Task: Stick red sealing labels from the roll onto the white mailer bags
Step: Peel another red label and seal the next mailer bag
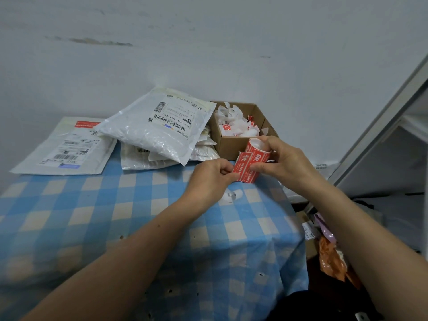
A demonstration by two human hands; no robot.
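The right hand (282, 161) gripped the roll of red labels (256, 154) above the checked tablecloth (115, 205), just in front of a cardboard box (234, 144) of white scraps. The left hand (213, 179) pinched the edge of a loose label (242, 169) at the roll's lower end. Pulled crooked, that label might tear, fold onto itself or cling to a finger. The white mailer bags (148, 133) lay piled at the back left, well apart from the roll. Fingers hid how far the label had lifted, and its print was unreadable.
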